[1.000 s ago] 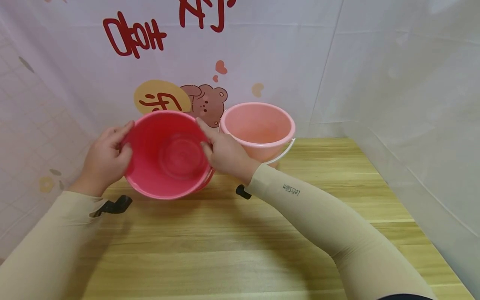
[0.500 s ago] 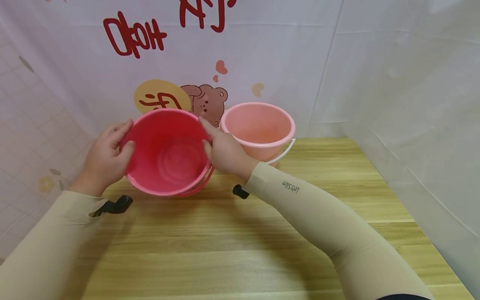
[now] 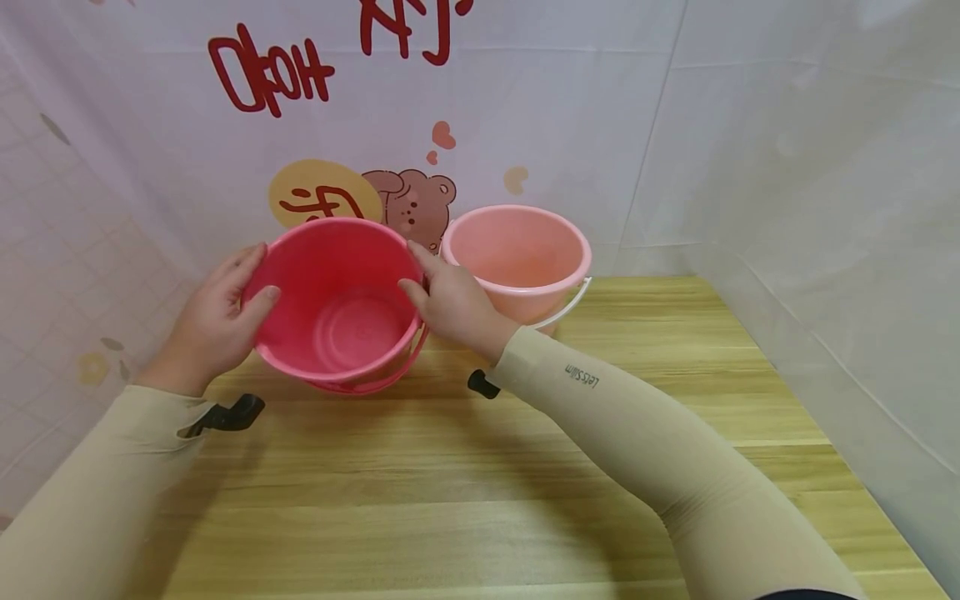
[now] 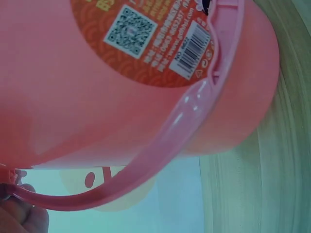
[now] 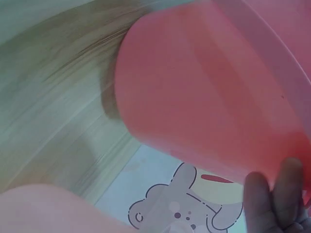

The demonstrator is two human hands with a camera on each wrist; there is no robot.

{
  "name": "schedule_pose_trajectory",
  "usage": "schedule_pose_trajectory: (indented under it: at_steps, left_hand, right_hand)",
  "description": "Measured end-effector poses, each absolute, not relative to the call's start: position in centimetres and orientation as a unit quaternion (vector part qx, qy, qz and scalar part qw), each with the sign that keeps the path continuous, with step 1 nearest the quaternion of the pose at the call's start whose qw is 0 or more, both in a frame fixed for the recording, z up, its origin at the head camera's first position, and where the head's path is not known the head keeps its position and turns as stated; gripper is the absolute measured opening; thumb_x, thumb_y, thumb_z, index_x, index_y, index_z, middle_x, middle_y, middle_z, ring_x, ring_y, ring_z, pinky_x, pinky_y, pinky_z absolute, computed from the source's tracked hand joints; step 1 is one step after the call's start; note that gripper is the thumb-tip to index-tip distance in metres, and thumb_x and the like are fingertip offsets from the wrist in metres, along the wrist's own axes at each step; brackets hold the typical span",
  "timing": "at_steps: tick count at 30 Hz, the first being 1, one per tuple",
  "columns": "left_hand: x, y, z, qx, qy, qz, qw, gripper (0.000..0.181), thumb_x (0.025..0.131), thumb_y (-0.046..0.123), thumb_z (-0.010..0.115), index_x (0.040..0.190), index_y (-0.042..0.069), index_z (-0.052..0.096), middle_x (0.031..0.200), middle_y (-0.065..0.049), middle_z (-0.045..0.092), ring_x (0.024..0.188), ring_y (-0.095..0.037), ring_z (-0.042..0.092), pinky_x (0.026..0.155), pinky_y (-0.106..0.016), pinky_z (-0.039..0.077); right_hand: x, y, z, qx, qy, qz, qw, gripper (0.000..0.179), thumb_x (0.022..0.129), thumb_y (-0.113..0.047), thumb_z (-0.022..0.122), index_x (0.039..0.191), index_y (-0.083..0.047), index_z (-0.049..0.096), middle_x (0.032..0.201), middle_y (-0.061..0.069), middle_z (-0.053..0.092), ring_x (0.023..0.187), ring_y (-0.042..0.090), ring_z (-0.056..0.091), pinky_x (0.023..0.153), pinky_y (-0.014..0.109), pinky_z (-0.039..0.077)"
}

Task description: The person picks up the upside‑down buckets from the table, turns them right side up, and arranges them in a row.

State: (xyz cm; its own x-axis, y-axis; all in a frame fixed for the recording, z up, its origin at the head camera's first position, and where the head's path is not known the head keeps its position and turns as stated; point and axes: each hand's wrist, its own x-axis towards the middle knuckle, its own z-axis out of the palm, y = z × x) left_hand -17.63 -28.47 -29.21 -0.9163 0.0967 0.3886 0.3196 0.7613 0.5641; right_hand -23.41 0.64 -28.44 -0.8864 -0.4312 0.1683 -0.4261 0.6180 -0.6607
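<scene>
The left hand (image 3: 215,323) and right hand (image 3: 459,307) grip opposite sides of a red bucket (image 3: 330,279); between them, its long axis tilts, open end facing up and nearward.

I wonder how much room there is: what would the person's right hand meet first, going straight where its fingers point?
Probably the deep-pink round plastic bucket, which the right hand grips. Beyond, the white cloth backdrop with its printed brown bear looks next, though depth is hard to judge.
</scene>
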Motion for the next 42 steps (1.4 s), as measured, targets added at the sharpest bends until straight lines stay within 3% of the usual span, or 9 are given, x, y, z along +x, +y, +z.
schedule_pose_trajectory:
  at_steps: [5, 8, 13, 23, 29, 35, 42]
  left_hand:
    - [-17.7, -28.6, -29.2, -0.11, -0.924, -0.324, 0.167, 0.06, 0.095, 0.032, 0.049, 0.147, 0.028, 0.02, 0.155, 0.005, 0.019, 0.142, -0.023, 0.02, 0.095, -0.057, 0.035]
    - [-17.7, -28.6, -29.2, -0.109, -0.926, -0.319, 0.17, 0.058, 0.095, 0.034, 0.047, 0.147, 0.026, 0.02, 0.155, 0.006, 0.017, 0.143, -0.019, 0.016, 0.103, -0.056, 0.027]
    - [-17.6, -28.5, -29.2, -0.096, -0.93, -0.308, 0.178, 0.056, 0.096, 0.037, 0.045, 0.146, 0.027, 0.022, 0.154, 0.007, 0.019, 0.143, -0.02, 0.017, 0.107, -0.053, 0.025]
    - [-17.7, -28.2, -29.4, -0.072, -0.935, -0.278, 0.207, 0.051, 0.096, 0.04, 0.042, 0.144, 0.026, 0.03, 0.151, 0.002, 0.029, 0.14, -0.024, 0.026, 0.107, -0.054, 0.028]
    - [-17.7, -28.2, -29.5, -0.077, -0.94, -0.259, 0.209, 0.053, 0.096, 0.041, 0.042, 0.145, 0.024, 0.029, 0.152, 0.003, 0.027, 0.14, -0.026, 0.026, 0.104, -0.057, 0.029]
    - [-17.8, -28.5, -29.8, -0.106, -0.948, -0.245, 0.172, 0.063, 0.095, 0.043, 0.044, 0.148, 0.024, 0.017, 0.155, 0.008, 0.012, 0.143, -0.025, 0.016, 0.093, -0.064, 0.035]
    - [-18.0, -28.8, -30.1, -0.138, -0.942, -0.269, 0.145, 0.079, 0.09, 0.041, 0.055, 0.149, 0.026, 0.004, 0.156, 0.009, -0.001, 0.145, -0.023, 0.004, 0.091, -0.068, 0.032]
  right_hand:
    - [-23.2, 0.9, -28.8, -0.278, 0.9, -0.336, -0.001, 0.079, 0.088, -0.049, 0.053, 0.149, -0.029, 0.006, 0.119, -0.003, 0.06, 0.087, 0.003, 0.062, 0.071, 0.018, 0.053]
    - [-23.1, 0.9, -29.0, -0.304, 0.892, -0.335, -0.01, 0.087, 0.084, -0.053, 0.057, 0.15, -0.026, 0.006, 0.121, -0.007, 0.057, 0.091, 0.001, 0.061, 0.076, 0.018, 0.052]
    - [-22.9, 0.9, -29.3, -0.329, 0.862, -0.385, 0.013, 0.096, 0.074, -0.058, 0.066, 0.147, -0.035, 0.007, 0.122, -0.016, 0.052, 0.098, -0.002, 0.057, 0.082, 0.02, 0.051]
    - [-22.4, 1.0, -29.2, -0.338, 0.857, -0.386, 0.036, 0.118, 0.057, -0.065, 0.075, 0.144, -0.04, 0.0, 0.128, -0.018, 0.046, 0.109, 0.0, 0.049, 0.085, 0.024, 0.05]
    - [-22.3, 1.1, -29.1, -0.327, 0.861, -0.386, 0.045, 0.119, 0.056, -0.066, 0.075, 0.144, -0.041, -0.001, 0.126, -0.018, 0.047, 0.108, 0.0, 0.05, 0.082, 0.025, 0.051]
    - [-22.7, 1.2, -29.3, -0.324, 0.871, -0.368, 0.023, 0.106, 0.066, -0.063, 0.071, 0.144, -0.043, 0.003, 0.124, -0.017, 0.05, 0.103, 0.001, 0.053, 0.083, 0.024, 0.05]
    - [-22.5, 1.0, -29.5, -0.299, 0.9, -0.316, 0.009, 0.104, 0.068, -0.074, 0.058, 0.148, -0.033, 0.005, 0.108, -0.015, 0.055, 0.076, 0.005, 0.057, 0.067, 0.02, 0.05]
